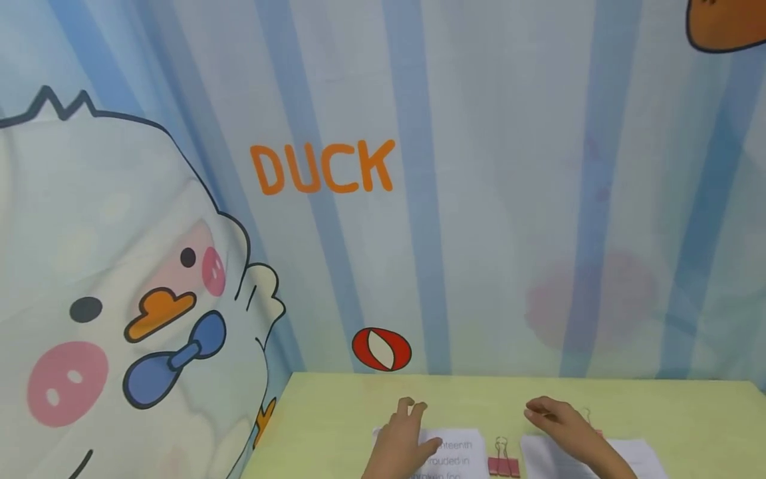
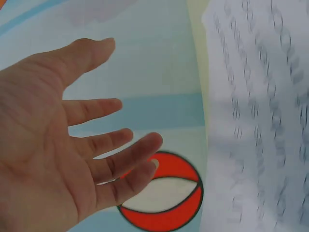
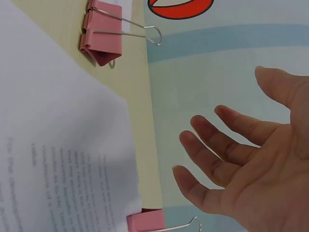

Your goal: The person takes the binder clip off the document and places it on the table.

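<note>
My left hand (image 1: 399, 442) is over a sheet of printed paper (image 1: 463, 459) with large text, its fingers spread and holding nothing. In the left wrist view the same hand shows an empty palm beside the printed sheet. My right hand (image 1: 565, 429) is above another white printed sheet (image 1: 637, 459) with smaller text, fingers loosely bent and nothing in them. Between the two papers lies a pink binder clip (image 1: 504, 467) with wire handles. A second pink binder clip (image 3: 147, 220) sits at the edge of the right paper, partly behind the right hand in the head view.
The pale yellow table (image 1: 335, 406) runs back to a printed cloth backdrop (image 1: 503, 199) with blue stripes, the word DUCK and a red-and-white ball picture (image 1: 382, 349). On the left, a cloth with a large cartoon duck (image 1: 120, 266) borders the table.
</note>
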